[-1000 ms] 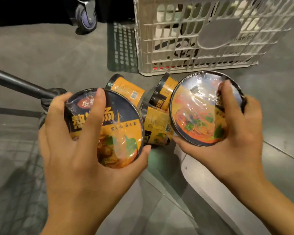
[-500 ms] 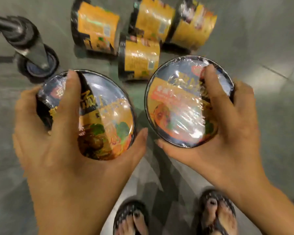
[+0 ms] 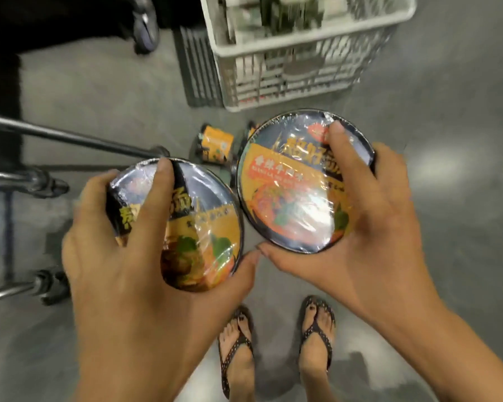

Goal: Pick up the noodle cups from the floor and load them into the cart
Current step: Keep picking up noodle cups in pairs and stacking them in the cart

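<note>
My left hand (image 3: 122,271) grips a shrink-wrapped noodle cup (image 3: 206,216) by its rim, with the black and orange lid facing up. My right hand (image 3: 369,236) holds a second noodle cup (image 3: 291,192) the same way, a little higher and to the right. The two cups almost touch. Far below them, an orange noodle cup (image 3: 215,142) lies on its side on the grey floor; others beside it are mostly hidden behind the held cups. The cart's metal frame (image 3: 70,139) runs along the left edge.
A white plastic crate (image 3: 302,42) with goods stands on the floor at the top. A cart wheel (image 3: 145,27) sits at the top left. My feet in sandals (image 3: 276,340) stand at the bottom centre.
The view rose and tilted forward: the cups on the floor look smaller and farther, and the crate is back in view. Both hands keep their cups, which are now closer together.
</note>
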